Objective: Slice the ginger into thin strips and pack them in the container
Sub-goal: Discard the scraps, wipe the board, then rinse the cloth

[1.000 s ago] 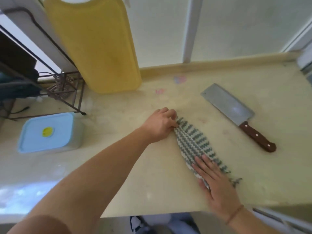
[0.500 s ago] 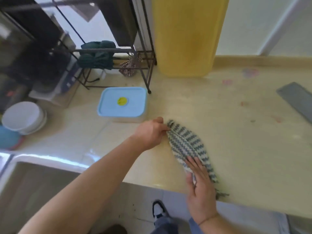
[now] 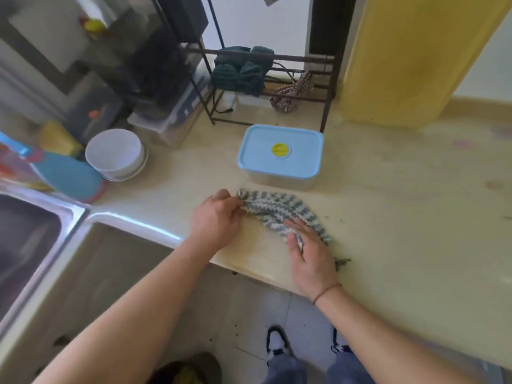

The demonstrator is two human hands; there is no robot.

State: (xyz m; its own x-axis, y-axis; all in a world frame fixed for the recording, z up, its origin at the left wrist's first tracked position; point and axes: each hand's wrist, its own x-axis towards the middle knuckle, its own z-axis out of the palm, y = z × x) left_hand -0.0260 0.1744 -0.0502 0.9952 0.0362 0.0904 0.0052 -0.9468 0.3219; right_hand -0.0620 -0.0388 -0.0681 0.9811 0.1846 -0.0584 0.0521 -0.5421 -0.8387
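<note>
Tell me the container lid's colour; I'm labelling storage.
Light blue lid with a yellow round vent, clearest in the head view.

Head camera looks steeply down, countertop (image 3: pixel 388 217) apparently close
</note>
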